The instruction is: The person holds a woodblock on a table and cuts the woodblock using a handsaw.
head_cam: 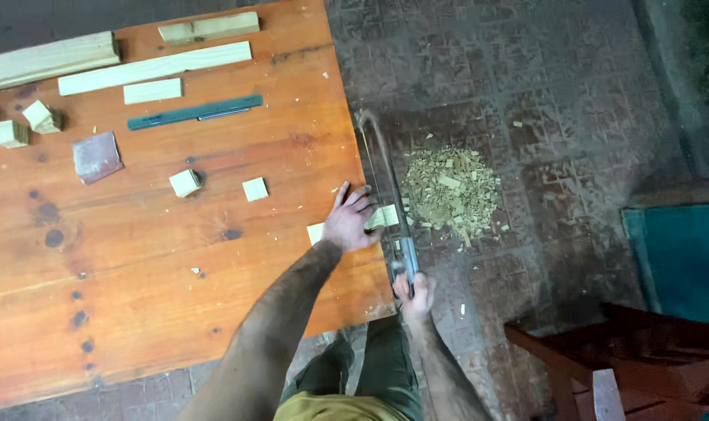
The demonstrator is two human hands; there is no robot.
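My left hand [350,220] presses flat on a pale wooden strip [386,216] that lies across the right edge of the orange wooden table [152,257] and sticks out past it. My right hand [414,296] grips the handle of a hacksaw [386,187]. The saw's frame runs away from me along the table edge, its blade against the overhanging end of the strip.
Small cut wood blocks [185,182] lie on the table, with a sanding block [96,157], a dark green ruler [194,112] and long timber pieces [153,68] at the far side. A pile of wood chips [451,189] lies on the tiled floor. A dark wooden chair [620,359] stands at right.
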